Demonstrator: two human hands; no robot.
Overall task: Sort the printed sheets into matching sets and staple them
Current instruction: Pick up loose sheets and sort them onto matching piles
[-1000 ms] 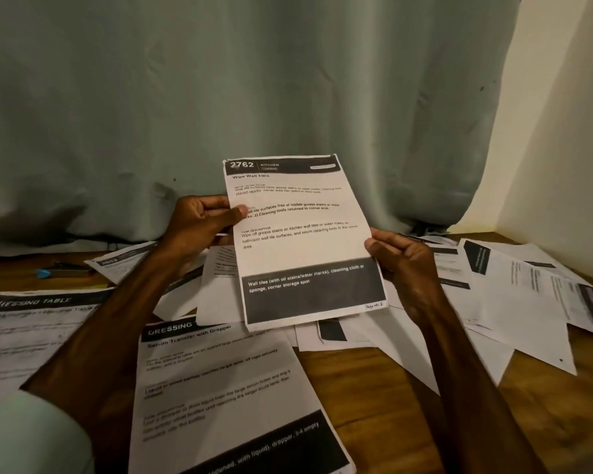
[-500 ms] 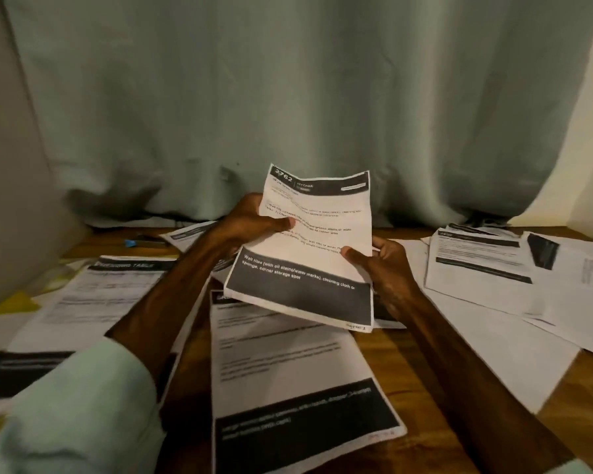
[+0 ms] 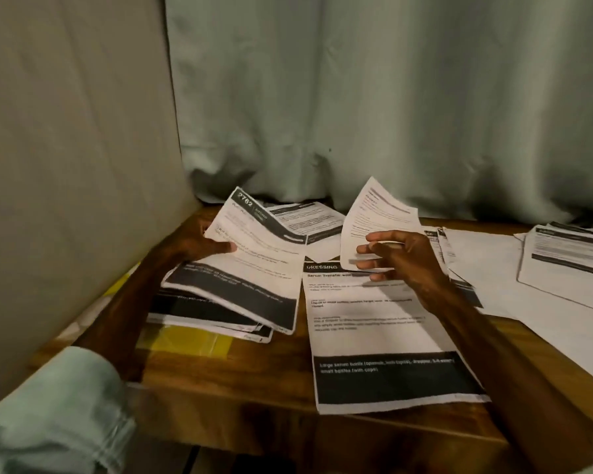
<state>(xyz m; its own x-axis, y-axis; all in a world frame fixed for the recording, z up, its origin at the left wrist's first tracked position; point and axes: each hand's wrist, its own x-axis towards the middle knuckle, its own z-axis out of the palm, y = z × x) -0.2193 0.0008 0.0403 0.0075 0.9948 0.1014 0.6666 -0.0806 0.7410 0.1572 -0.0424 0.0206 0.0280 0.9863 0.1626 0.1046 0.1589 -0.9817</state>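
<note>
My left hand grips the printed sheet headed "2762" by its left edge, thumb on top. That sheet lies slanted over a stack of similar sheets at the table's left side. My right hand holds a second, smaller-looking white sheet upright above the table, its top curling toward me. Below it lies a "DRESSING" sheet flat on the wood. No stapler is in view.
More printed sheets are spread over the table's right side, and one lies at the back. A yellow sheet pokes out under the left stack. A beige panel stands left; a curtain hangs behind the wooden table.
The "2762" sheet went left and down onto the left stack. My right hand let go of it and now holds another sheet. My view swung left.
</note>
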